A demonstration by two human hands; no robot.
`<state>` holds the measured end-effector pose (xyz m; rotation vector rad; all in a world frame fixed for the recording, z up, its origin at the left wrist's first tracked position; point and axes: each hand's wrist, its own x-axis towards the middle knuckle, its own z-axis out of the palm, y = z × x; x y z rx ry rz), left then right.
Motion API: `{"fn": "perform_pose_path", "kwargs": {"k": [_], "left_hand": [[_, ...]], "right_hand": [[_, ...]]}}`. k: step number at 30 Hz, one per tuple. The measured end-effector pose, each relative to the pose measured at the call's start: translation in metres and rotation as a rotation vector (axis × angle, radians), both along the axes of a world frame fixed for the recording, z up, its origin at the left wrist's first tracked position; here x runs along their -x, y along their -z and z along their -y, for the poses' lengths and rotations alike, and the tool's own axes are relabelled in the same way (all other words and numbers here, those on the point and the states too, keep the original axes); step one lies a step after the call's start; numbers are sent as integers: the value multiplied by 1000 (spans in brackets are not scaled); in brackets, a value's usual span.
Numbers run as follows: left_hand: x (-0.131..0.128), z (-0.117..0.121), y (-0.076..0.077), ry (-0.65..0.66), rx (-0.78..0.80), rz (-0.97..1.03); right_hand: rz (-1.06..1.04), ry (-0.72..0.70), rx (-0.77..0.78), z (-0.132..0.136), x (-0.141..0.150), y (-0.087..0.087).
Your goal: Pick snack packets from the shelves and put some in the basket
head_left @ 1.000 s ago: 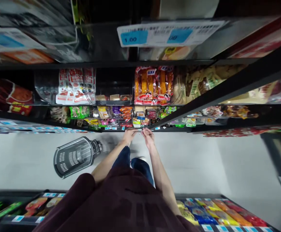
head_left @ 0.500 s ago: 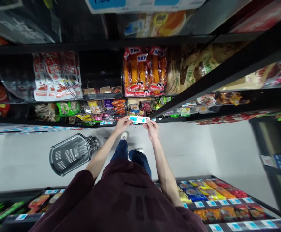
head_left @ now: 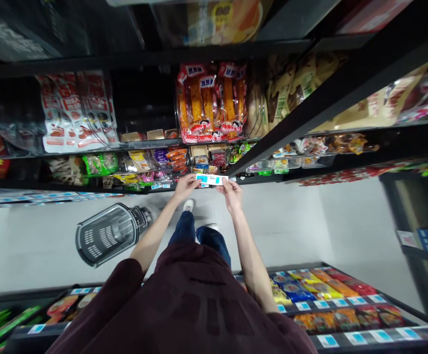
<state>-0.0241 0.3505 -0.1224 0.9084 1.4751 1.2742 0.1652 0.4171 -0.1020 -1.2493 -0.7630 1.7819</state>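
A small white and blue price label strip (head_left: 211, 179) stretches between my two hands, in front of the shelf edge. My left hand (head_left: 186, 187) pinches its left end between thumb and fingers. At the other end, my right hand (head_left: 231, 191) grips the strip's right corner. Just beyond my fingers are small bagged snacks, among them orange packets (head_left: 177, 160) and a purple packet (head_left: 160, 156). Above these, on a higher shelf, stand red bags of orange snack sticks (head_left: 214, 103).
A grey wheeled shopping basket (head_left: 106, 233) stands on the floor to my left. A dark slanting shelf post (head_left: 291, 120) rises at the right. White-and-red snack packs (head_left: 77, 113) hang at the left. Behind me, another shelf holds colourful bags (head_left: 320, 287).
The label strip has risen slightly and its face is turned more toward me. The shelf goods have shifted a little left and up in view. Both hands keep their hold.
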Motion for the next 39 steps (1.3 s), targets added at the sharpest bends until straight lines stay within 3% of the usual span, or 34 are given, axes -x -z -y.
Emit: {"fn": "perform_pose_path", "kwargs": {"k": [4,10,15,18,23,31,35,39], "left_hand": [[0,5,19,33,-14,-250],[2,3,60,153,88,-534],[4,-18,76,256,82,-638],[5,-31,81,246,66,-699],[12,-48,82,304,-9,-808],[15,-57,62,276,-34,-946],[17,-70,54,287,-121,-948],[23,-79,56,306,-83,-908]], "right_hand": [[-2,36,69,2,5,17],[-73,145,247,7,24,69],[-150,358,344,1,38,100],[-187,391,323,-5,44,109],[-196,339,261,-12,49,116],[-211,414,289,-21,57,123],[-193,400,247,-24,65,128],[-189,411,219,-30,74,133]]}}
